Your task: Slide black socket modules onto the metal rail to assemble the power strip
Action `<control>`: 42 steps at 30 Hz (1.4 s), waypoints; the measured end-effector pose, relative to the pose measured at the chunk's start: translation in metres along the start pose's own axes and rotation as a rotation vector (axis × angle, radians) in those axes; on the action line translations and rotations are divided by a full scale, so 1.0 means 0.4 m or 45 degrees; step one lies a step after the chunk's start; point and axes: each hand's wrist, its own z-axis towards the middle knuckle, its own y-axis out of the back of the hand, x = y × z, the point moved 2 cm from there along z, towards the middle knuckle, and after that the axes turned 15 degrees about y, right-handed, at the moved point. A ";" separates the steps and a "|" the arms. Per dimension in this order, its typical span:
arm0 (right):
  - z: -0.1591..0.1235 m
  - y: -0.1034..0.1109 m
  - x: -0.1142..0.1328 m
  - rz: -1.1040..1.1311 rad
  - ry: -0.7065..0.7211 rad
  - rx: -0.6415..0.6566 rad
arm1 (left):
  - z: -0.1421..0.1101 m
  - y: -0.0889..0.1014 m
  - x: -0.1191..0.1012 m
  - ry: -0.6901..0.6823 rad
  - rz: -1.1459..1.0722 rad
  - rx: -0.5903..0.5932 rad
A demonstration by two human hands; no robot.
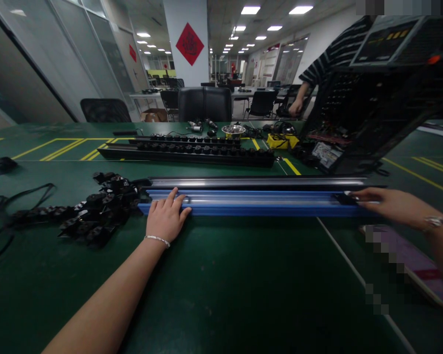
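A long blue channel rail lies across the green table in front of me. My left hand rests over its left end with fingers spread. At the right end, my right hand pinches a small black part at the channel; its exact kind is unclear. Directly behind the blue rail runs a black channel rail with a shiny inside. Left of both rails sits a pile of small black parts, some in a row.
Farther back are black rails filled with black parts, a metal bowl and a yellow box. An open computer case stands at the right, with a person's hand behind it. A purple-pink object lies near my right forearm.
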 end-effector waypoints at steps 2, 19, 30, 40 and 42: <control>0.000 -0.003 0.044 -0.034 0.008 -0.013 | 0.000 0.001 -0.001 0.000 -0.011 0.003; -0.016 -0.051 0.188 0.014 -0.187 -0.339 | -0.005 0.004 -0.003 0.007 0.017 0.001; -0.015 -0.070 0.225 0.006 -0.151 -0.397 | -0.005 0.000 -0.002 0.018 0.025 -0.006; -0.018 -0.077 0.270 0.038 -0.182 -0.414 | -0.006 -0.005 -0.001 0.014 0.052 -0.023; -0.020 -0.075 0.272 0.040 -0.185 -0.407 | -0.005 -0.005 -0.002 0.015 0.057 -0.021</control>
